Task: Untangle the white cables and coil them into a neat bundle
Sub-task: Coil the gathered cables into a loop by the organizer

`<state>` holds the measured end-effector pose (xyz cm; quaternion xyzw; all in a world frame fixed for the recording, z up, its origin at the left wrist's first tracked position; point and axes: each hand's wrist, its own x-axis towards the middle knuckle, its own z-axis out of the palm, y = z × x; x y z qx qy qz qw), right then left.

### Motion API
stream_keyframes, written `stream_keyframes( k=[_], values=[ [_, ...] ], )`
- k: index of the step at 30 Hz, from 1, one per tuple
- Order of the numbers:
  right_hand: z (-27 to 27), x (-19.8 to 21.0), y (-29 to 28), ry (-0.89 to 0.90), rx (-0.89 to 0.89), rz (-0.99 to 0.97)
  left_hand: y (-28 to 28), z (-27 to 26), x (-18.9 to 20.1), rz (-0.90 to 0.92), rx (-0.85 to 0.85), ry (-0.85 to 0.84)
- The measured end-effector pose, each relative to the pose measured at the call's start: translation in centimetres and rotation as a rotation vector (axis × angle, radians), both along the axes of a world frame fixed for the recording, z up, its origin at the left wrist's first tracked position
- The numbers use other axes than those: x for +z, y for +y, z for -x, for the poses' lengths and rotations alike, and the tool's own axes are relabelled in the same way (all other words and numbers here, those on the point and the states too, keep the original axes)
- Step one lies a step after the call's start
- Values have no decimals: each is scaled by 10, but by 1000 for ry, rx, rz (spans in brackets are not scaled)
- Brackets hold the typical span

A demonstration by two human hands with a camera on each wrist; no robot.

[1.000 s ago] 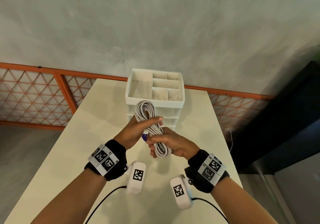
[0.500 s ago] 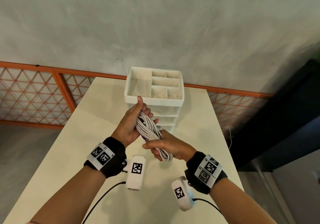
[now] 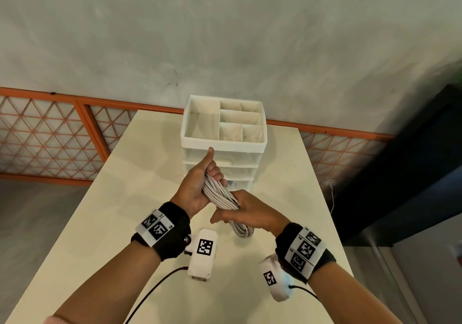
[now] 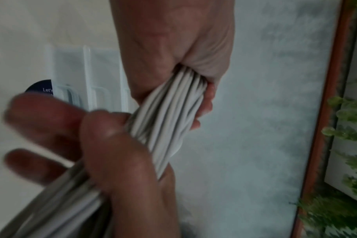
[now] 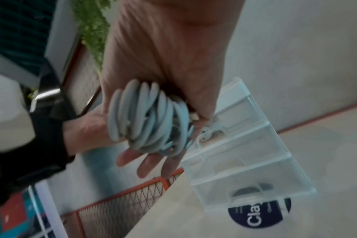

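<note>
The white cable bundle [image 3: 220, 195] is a long coil slanting from upper left to lower right above the table. My left hand [image 3: 197, 188] grips its upper end with the thumb pointing straight up; its fingers curl round the strands [image 4: 169, 120]. My right hand [image 3: 247, 211] wraps the lower middle, and the bottom loop [image 3: 241, 231] hangs out below it. In the right wrist view the looped end [image 5: 147, 120] sits under my right palm [image 5: 163, 48], and the fingers of the other hand [image 5: 149, 161] show beneath it. The cable ends are hidden.
A white drawer organiser [image 3: 223, 146] with an open, divided top stands just behind my hands at the back centre of the cream table [image 3: 100, 223]. An orange lattice railing [image 3: 50, 136] runs behind the table. A dark cabinet [image 3: 400, 173] stands to the right.
The bundle has tipped from nearly upright to a slant. My left hand moved up to the top end and raised its thumb. My right hand closed over the lower part, hiding the purple plug.
</note>
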<state>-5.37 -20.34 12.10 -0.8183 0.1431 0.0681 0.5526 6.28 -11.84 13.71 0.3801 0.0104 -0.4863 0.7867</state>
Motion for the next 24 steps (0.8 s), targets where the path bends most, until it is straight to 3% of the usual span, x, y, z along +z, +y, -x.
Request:
stream_keyframes(
  k=[4, 12, 19, 24],
  values=[
    [6, 2, 0, -44, -24, -148, 3, -2, 3, 56, -52, 63],
    [6, -9, 4, -56, -148, -36, -15, -1, -11, -21, -32, 124],
    [8, -23, -5, 61, -123, 1, -27, -5, -44, -116, -58, 227],
    [11, -34, -27, 143, -155, -115, -35, -7, -64, -103, -155, 207]
  ],
)
